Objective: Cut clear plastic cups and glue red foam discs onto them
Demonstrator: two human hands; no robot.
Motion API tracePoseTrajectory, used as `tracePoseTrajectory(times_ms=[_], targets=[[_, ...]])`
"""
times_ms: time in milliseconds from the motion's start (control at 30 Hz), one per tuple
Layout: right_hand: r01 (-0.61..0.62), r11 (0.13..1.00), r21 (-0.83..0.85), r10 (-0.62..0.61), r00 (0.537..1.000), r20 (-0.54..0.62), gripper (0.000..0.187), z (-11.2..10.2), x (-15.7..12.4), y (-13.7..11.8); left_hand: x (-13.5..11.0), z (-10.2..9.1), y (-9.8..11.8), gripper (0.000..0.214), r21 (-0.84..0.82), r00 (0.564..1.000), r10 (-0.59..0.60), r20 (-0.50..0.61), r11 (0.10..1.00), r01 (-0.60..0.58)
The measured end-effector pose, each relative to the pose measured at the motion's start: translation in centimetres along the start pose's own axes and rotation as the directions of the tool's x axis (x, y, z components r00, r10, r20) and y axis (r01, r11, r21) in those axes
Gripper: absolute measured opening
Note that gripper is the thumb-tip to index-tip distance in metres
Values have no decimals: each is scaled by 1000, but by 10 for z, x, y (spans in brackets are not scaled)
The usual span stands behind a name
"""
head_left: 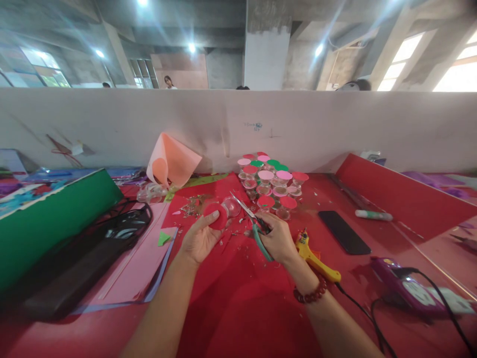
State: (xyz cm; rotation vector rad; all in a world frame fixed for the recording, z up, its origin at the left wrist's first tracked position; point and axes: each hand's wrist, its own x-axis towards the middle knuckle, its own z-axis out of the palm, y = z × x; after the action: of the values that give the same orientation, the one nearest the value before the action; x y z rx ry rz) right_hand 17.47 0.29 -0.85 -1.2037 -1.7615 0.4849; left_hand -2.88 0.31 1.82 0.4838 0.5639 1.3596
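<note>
Above the tabletop, the left hand grips with its fingers a red disc, apparently joined to a clear cup extending rightward and away. The right hand's fingers wrap green-handled scissors, long axis diagonal, tips pointing forward-left near the cup.

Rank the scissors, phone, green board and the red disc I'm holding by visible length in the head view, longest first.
1. Green board.
2. Scissors and phone, too alike to rank.
3. Red disc.
</note>
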Motion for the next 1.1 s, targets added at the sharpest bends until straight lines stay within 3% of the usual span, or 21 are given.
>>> tracePoseTrajectory(times_ms=[200,400,667,800,867,967,1100], targets=[[15,1000,-14,-14,999,39,18,-2,1,-3,2,0,2,16,-20,998,24,-50,999,-25],[-5,1000,24,3,997,71,20,-1,1,-2,3,3,5,30,-29,994,64,-86,997,-67],[-89,990,110,72,986,150,26,2,-1,2,3,5,7,19,-36,980,68,-187,996,-76],[-113,985,132,89,981,174,27,6,-2,4,4,3,6,20,-35,981,83,-176,995,-90],[-95,989,112,77,985,152,26,7,-2,4,4,1,6,18,-26,988,69,-141,997,-73],[-60,998,31,59,998,28,20,5,-2,1,3,-1,6,10,-20,995,20,-94,1000,-22],[-37,992,-118,30,998,-57,40,-1,-3,-6,3,0,7,9,-48,994,45,-99,998,-50]])
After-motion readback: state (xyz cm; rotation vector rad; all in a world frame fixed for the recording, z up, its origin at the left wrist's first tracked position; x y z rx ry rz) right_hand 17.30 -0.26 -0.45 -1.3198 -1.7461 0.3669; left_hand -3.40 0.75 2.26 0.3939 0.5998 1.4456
